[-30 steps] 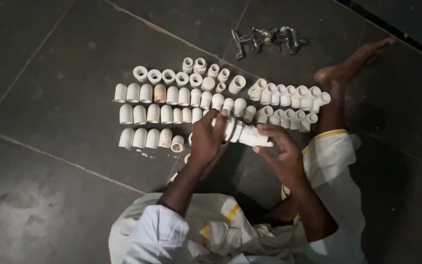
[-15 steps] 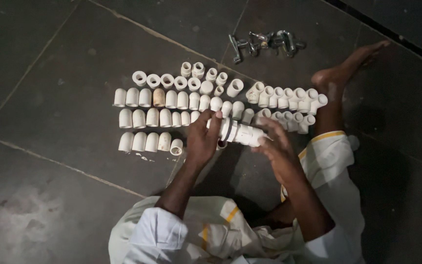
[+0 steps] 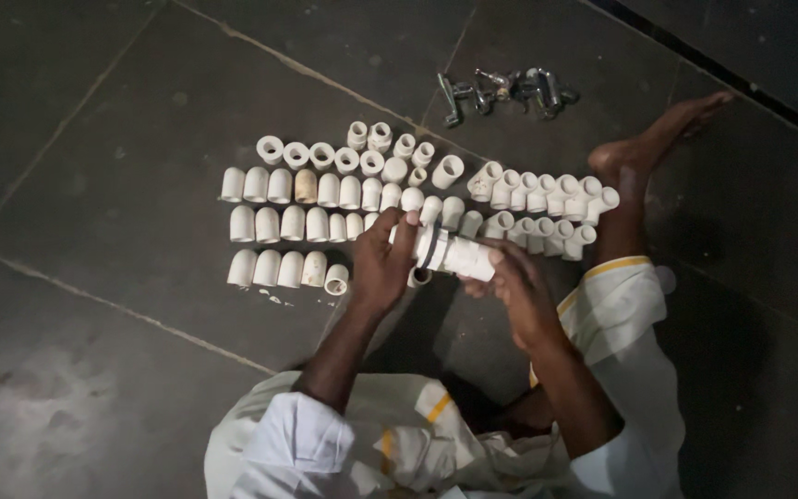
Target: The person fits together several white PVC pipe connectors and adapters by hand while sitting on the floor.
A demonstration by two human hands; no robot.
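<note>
Two hands had barely shifted from a second before: the left hand [image 3: 382, 263] and right hand [image 3: 514, 286] stayed clamped on the white pipe assembly [image 3: 453, 253], held at six o'clock of the fitting rows [image 3: 325, 194] on the floor [image 3: 94, 139].

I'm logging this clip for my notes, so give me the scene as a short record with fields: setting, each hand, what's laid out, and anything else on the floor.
setting: person seated on dark stone floor, seen from above
left hand: left hand grips one end of a white pipe fitting
right hand: right hand holds the fitting's other end
laid out: white pipe fittings in rows ahead of the hands, with a second cluster beside the bare foot
other: metal taps lying beyond the rows
clothing: white cloth with yellow edge
</note>
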